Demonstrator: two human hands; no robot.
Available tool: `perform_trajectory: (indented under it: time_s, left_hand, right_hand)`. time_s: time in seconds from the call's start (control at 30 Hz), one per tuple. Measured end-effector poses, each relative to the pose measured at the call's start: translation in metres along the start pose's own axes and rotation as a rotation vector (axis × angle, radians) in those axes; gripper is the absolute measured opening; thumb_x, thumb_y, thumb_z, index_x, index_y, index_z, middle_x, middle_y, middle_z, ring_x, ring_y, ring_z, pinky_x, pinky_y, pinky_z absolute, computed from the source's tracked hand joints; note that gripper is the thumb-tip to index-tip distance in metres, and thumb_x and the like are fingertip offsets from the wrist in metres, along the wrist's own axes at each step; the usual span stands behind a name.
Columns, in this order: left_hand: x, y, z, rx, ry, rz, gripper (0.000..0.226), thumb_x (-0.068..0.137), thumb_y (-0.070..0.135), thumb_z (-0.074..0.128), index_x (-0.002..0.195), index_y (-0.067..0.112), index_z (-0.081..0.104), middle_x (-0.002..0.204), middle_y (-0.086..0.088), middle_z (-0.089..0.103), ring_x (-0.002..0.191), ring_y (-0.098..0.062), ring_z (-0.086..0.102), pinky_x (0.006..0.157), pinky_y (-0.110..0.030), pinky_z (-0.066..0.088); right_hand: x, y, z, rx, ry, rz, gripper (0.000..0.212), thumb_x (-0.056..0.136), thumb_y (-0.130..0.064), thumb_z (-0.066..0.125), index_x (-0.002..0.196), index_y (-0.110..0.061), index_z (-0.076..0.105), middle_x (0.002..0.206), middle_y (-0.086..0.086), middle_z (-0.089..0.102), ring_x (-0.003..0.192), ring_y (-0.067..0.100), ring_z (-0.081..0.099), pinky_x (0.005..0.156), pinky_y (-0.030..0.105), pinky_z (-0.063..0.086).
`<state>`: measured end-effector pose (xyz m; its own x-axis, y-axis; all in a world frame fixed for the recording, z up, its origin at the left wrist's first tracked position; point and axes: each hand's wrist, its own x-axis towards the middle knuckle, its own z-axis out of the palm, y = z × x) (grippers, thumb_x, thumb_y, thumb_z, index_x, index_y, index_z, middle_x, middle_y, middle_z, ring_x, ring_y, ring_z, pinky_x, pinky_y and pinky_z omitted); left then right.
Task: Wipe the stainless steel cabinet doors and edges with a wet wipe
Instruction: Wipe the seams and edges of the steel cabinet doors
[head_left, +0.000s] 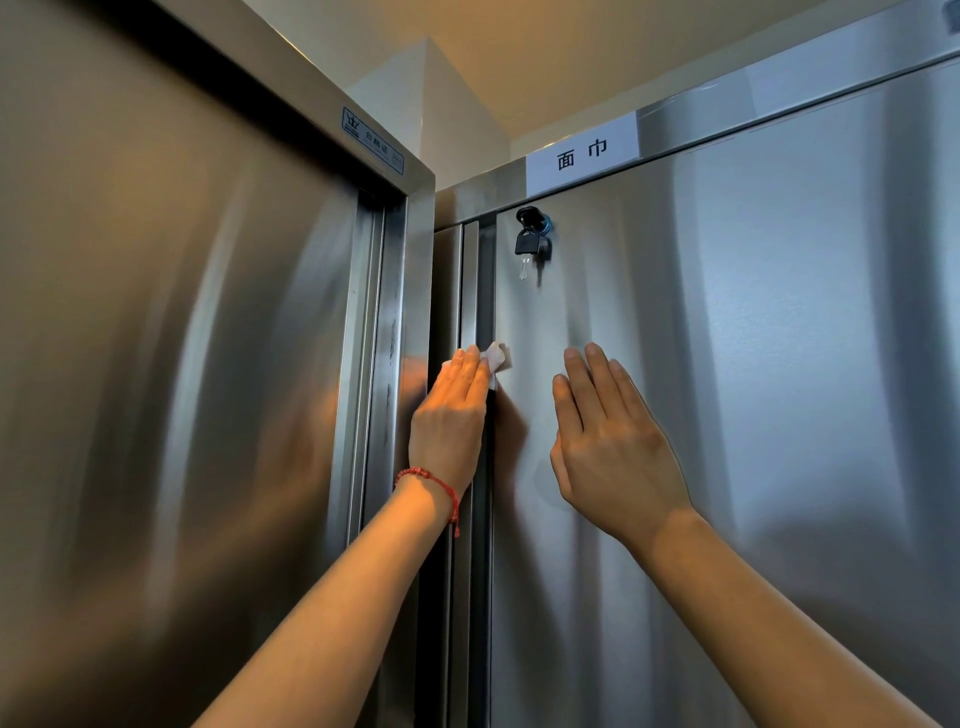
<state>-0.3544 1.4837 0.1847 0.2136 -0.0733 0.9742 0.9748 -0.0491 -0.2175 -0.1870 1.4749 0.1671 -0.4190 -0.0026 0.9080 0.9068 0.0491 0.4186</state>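
A tall stainless steel cabinet door (753, 364) fills the right half of the view. My left hand (452, 415), with a red string bracelet at the wrist, presses a white wet wipe (496, 358) against the door's left vertical edge (491, 291) with straight fingers. Part of the wipe sticks out past the fingertips. My right hand (608, 436) lies flat on the door face just to the right, fingers straight and pointing up, holding nothing.
A black key (527, 244) hangs from the lock near the door's top left corner. A white paper label (582, 150) sits on the frame above. A second steel cabinet (182, 338) stands at an angle on the left, close to my left arm.
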Motion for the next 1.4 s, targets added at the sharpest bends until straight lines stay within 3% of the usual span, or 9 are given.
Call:
perform_trajectory:
  time_s: [0.13, 0.3, 0.47, 1.4]
  left_hand:
    - [-0.009, 0.0, -0.001, 0.007, -0.019, 0.021, 0.054, 0.056, -0.023, 0.076, 0.108, -0.012, 0.063, 0.111, -0.028, 0.062, 0.1, -0.041, 0.062, 0.081, -0.051, 0.048]
    - [-0.007, 0.001, -0.001, 0.0, -0.013, 0.012, 0.055, 0.054, -0.023, 0.076, 0.107, -0.013, 0.063, 0.11, -0.029, 0.062, 0.098, -0.042, 0.063, 0.08, -0.053, 0.048]
    - [-0.016, 0.005, 0.002, -0.046, 0.006, -0.051, 0.053, 0.06, -0.024, 0.072, 0.11, -0.011, 0.062, 0.114, -0.028, 0.061, 0.102, -0.042, 0.061, 0.087, -0.053, 0.041]
    - [-0.044, 0.008, -0.002, -0.01, 0.004, 0.004, 0.051, 0.057, -0.024, 0.074, 0.106, -0.012, 0.064, 0.109, -0.028, 0.063, 0.098, -0.04, 0.063, 0.083, -0.051, 0.046]
  right_hand:
    - [0.0, 0.001, 0.001, -0.008, 0.003, -0.003, 0.051, 0.081, -0.026, 0.057, 0.123, 0.004, 0.058, 0.131, 0.026, 0.051, 0.125, 0.041, 0.046, 0.105, 0.046, 0.035]
    - [0.0, -0.001, -0.001, 0.019, -0.007, 0.003, 0.052, 0.085, -0.024, 0.039, 0.123, 0.005, 0.057, 0.132, 0.027, 0.05, 0.125, 0.042, 0.045, 0.106, 0.047, 0.035]
    - [0.0, -0.001, -0.001, 0.026, -0.017, 0.004, 0.053, 0.085, -0.025, 0.037, 0.124, 0.005, 0.057, 0.132, 0.027, 0.05, 0.126, 0.042, 0.045, 0.106, 0.046, 0.033]
    - [0.001, -0.002, 0.001, 0.042, -0.019, 0.004, 0.055, 0.089, -0.023, 0.026, 0.129, 0.005, 0.052, 0.137, 0.027, 0.045, 0.13, 0.041, 0.039, 0.109, 0.047, 0.03]
